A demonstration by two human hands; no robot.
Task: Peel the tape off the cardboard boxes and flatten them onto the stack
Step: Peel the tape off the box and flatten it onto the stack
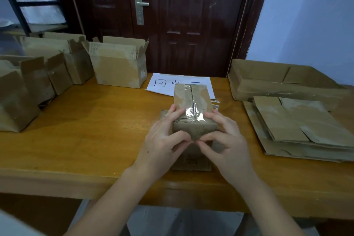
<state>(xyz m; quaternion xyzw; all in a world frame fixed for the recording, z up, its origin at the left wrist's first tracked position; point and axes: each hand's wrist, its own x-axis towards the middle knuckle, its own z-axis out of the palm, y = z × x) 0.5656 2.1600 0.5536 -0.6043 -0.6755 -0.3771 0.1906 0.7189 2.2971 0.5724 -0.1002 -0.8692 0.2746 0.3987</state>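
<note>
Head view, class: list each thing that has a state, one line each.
Small brown cardboard box: taped shut, held in both hands.
Left hand: grips box.
Right hand: grips box.
Open-topped brown cardboard box: flaps up.
Flattened brown cardboard stack: lying flat.
Dark wooden door: closed.

Open boxes (118, 63) left, taped box (193, 105) centre, flattened stack (298, 128) right.

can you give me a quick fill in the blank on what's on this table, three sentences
1. Both hands, left hand and right hand, hold a small taped ____.
2. The flattened stack lies on the person's ____ side.
3. The white paper lies ____ the held item.

Missing words: box; right; behind
</note>
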